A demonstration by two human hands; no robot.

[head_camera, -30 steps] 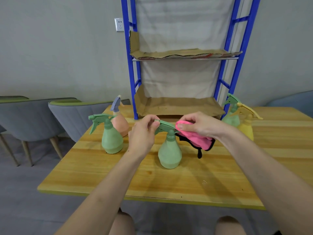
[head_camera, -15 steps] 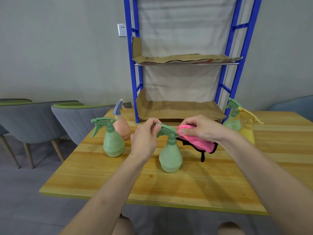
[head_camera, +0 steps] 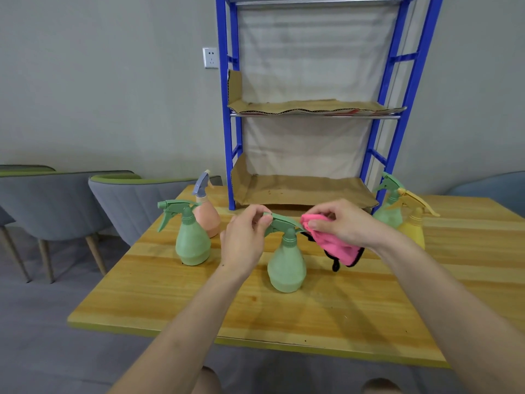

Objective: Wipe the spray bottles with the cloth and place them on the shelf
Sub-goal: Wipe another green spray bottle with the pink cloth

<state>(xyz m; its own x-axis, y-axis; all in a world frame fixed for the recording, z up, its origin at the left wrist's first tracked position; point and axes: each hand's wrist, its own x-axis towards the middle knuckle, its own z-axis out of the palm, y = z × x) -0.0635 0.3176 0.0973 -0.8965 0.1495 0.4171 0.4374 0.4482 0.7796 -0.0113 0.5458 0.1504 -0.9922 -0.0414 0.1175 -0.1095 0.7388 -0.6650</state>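
A green spray bottle [head_camera: 287, 265] stands upright in the middle of the wooden table [head_camera: 355, 308]. My left hand [head_camera: 244, 240] pinches the front of its trigger head. My right hand [head_camera: 343, 223] holds a pink cloth [head_camera: 335, 245] with black trim against the back of that head. A second green bottle [head_camera: 192, 243] and a peach bottle [head_camera: 208, 217] with a grey-blue head stand to the left. Another green bottle [head_camera: 389, 209] and a yellow bottle [head_camera: 413, 223] stand at the right, beside the blue shelf [head_camera: 301, 191] lined with cardboard.
The blue metal shelf frame rises at the table's far edge, with an upper cardboard-lined level [head_camera: 312, 108]. Grey chairs [head_camera: 125, 203] with green trim stand left of the table. A wall socket [head_camera: 210, 57] is on the grey wall.
The camera has tilted up, so everything sits lower in view. My right hand has drawn the cloth a little toward the back end of the spray head. The left hand keeps its pinch.
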